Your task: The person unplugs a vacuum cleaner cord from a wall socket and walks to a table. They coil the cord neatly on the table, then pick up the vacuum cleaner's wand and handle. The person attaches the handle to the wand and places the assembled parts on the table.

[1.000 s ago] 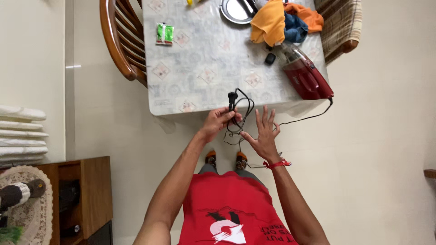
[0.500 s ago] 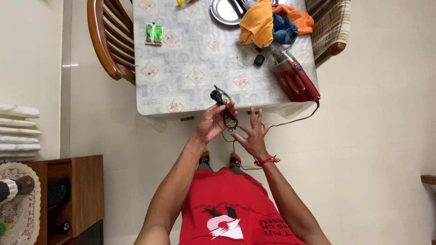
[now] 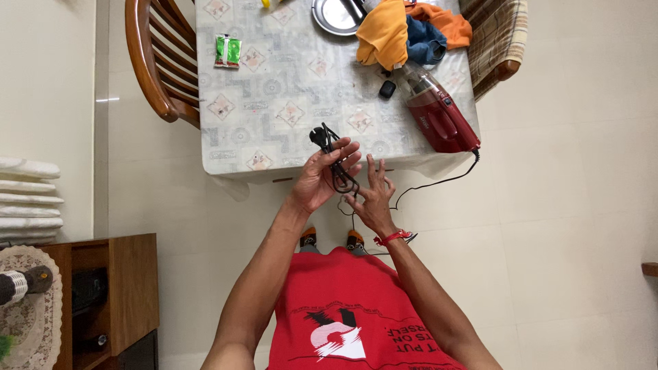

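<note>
A pale cream tiled floor (image 3: 562, 205) fills most of the view, glossy enough to catch a small bright reflection at the left. A table (image 3: 274, 130) with a patterned grey-and-white cloth stands at the top. A curved wooden chair (image 3: 147, 65) sits at its left side, and a chair with a checked cushion (image 3: 497, 38) at its right. In the lower left corner stands a brown wooden cabinet (image 3: 130, 288) with a lace doily (image 3: 41, 322) on top; stacked white cushions (image 3: 31, 199) lie above it.
</note>
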